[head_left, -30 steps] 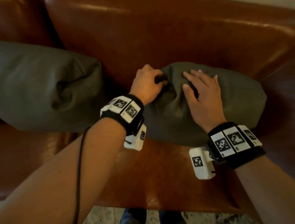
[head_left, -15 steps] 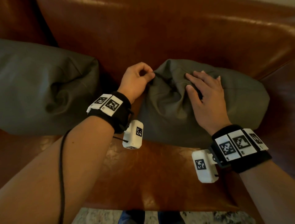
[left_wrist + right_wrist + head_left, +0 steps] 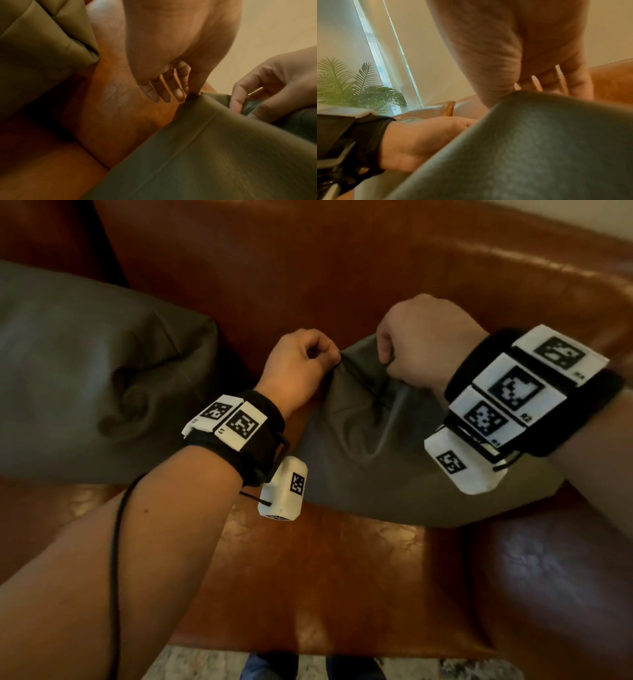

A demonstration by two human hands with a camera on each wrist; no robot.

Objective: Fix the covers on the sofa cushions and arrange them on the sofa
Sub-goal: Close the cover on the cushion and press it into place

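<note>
The left hand (image 3: 299, 361) pinched the near corner of the right cushion (image 3: 373, 446) between thumb and curled fingers (image 3: 164, 93), and the wrist view showed the thumb tip set right on the fabric's peak. The right hand (image 3: 424, 347) was closed in a fist around a bunch of the same cover just beside it, knuckles up, so both grips met along the cushion's top edge. A dark line ran down the fabric from between the two hands; whether it was a zip or a seam could not be told.

That olive-green cushion lay on the seat of the brown leather sofa (image 3: 308, 577), its long axis running left to right and slightly away toward the right, its gripped end raised and pointing at the backrest. Its far right end was hidden behind the right wrist.

A second, fuller green cushion (image 3: 96, 378) sat to the left against the backrest, apart from the first with a strip of leather showing between them. Bare seat stretched in front of both cushions to the sofa's front edge. In the right wrist view a potted fern (image 3: 351, 86) stood by a window (image 3: 380, 56) beyond the sofa arm.
</note>
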